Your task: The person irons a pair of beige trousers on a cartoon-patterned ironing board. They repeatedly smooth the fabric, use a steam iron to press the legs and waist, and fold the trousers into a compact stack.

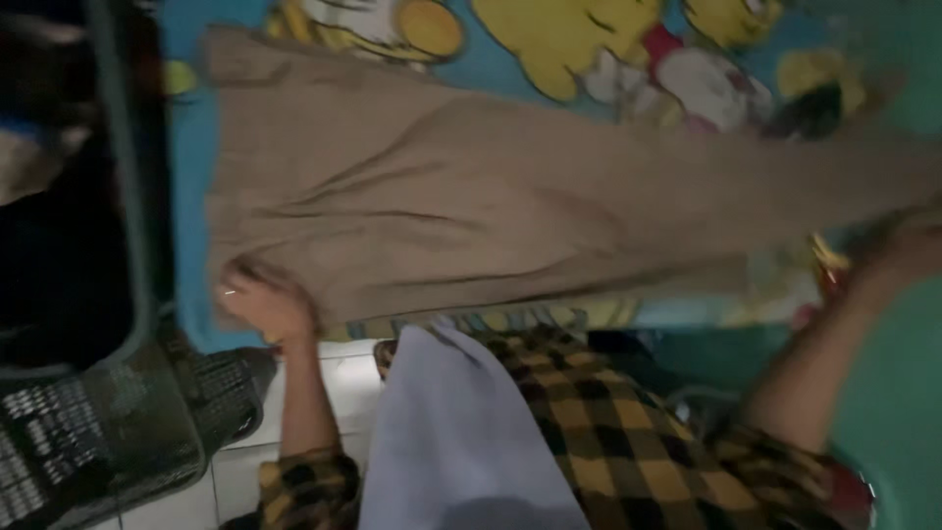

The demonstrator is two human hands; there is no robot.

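Observation:
A long tan garment point(471, 196) lies spread flat across a blue cartoon-printed sheet point(608, 59). My left hand point(263, 304) rests on the garment's near left corner, fingers curled on the cloth edge; a ring shows on one finger. My right hand point(908, 250) is blurred at the right edge, on or at the narrow right end of the garment; its grip is hard to make out. Both sleeves are yellow-and-black plaid.
A dark plastic laundry basket point(108, 432) stands at the lower left on white floor tiles point(334, 383). A white cloth point(451, 442) hangs over my front. A green surface point(903, 393) fills the right side.

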